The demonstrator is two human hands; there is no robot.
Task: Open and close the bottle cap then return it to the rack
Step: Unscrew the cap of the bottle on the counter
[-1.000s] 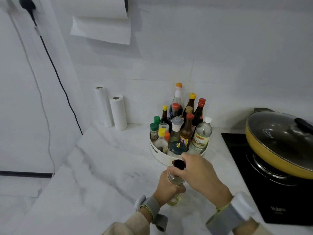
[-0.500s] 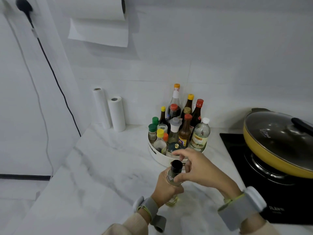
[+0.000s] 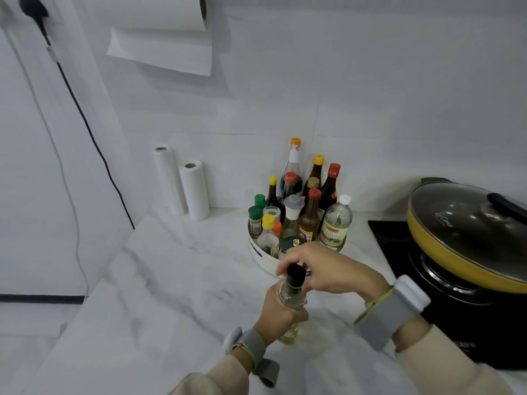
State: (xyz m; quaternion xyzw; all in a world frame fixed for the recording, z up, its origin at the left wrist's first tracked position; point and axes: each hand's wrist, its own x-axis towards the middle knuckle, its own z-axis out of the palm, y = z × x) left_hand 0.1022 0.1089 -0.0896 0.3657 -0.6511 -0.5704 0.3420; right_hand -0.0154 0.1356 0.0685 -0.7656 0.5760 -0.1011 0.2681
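A clear glass bottle [image 3: 288, 295] of pale yellow liquid stands upright on the marble counter, in front of the round white rack [image 3: 261, 258]. My left hand [image 3: 281, 315] is wrapped around the bottle's body. My right hand [image 3: 328, 269] comes in from the right and its fingers pinch the black cap [image 3: 296, 273] on the bottle's neck. The rack holds several other bottles and jars with coloured caps.
A yellow pan with a glass lid [image 3: 470, 232] sits on a black hob [image 3: 399, 252] at the right. Two white paper rolls [image 3: 182, 186] stand against the back wall at the left. A paper towel roll [image 3: 159, 29] hangs above, and a black cable [image 3: 85, 124] runs down the left wall.
My right hand shifted from covering the cap to gripping it from the right side with its fingertips. The bottle stays in my left hand at the same spot.
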